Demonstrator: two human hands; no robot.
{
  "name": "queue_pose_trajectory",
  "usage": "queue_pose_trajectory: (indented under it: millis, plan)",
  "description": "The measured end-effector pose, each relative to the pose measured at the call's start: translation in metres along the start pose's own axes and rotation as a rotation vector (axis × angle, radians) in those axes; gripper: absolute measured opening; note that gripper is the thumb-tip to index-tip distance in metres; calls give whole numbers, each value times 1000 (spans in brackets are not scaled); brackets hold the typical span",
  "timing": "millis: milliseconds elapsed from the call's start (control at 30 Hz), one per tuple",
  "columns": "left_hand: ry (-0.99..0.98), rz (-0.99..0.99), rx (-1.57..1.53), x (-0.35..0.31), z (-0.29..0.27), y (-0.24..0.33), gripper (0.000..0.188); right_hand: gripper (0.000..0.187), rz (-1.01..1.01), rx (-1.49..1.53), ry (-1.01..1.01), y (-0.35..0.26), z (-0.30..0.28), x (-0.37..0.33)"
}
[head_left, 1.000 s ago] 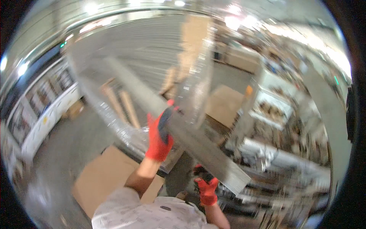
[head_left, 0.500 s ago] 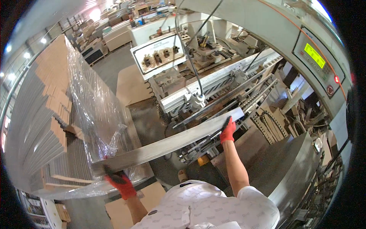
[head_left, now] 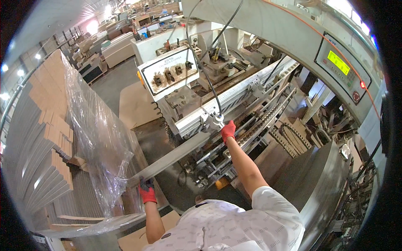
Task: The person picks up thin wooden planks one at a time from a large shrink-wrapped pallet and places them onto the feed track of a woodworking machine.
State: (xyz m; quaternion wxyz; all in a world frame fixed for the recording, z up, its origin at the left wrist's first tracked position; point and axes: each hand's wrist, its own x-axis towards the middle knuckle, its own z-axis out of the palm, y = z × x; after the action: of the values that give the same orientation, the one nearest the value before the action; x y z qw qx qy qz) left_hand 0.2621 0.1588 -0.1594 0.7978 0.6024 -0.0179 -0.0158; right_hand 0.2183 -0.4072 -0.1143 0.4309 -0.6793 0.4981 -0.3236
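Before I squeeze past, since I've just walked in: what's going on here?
A person's gloved left hand holds a long grey board near its lower end; the board slants toward a machine. The right hand is beside a silver fitting on the machine's rail, its grip unclear. Stacked panels stand at left.

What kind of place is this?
It looks like a workshop or factory where boards are worked on. There's a big stack of boards beside clear plastic wrap, a machine with a long metal rail, and a control panel.
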Motion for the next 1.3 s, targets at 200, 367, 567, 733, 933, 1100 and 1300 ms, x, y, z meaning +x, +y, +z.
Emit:
queue_pose_trajectory:
  millis: [200,367,567,733,933,1100,1300]
  plan:
    - [90,71,316,-11,27,-13,45,44,-69,-71,-103,47,-3,53]
    - [29,137,378,-8,29,-23,49,41,-105,81,-204,67,-18,60]
    - [155,28,-60,2,31,-32,50,44,-361,-46,-82,67,-26,50]
    - [170,47,-82,-2,29,-45,49,53,-273,46,-198,95,-9,76]
    - [29,12,-62,-1,36,-32,57,51,-242,128,-290,75,-30,65]
    - [-78,-488,-273,-13,48,20,38,41,-609,-13,134,28,-70,-53]
    - [-189,412,1185,-18,44,89,63,27,-659,-236,13,18,-94,-127]
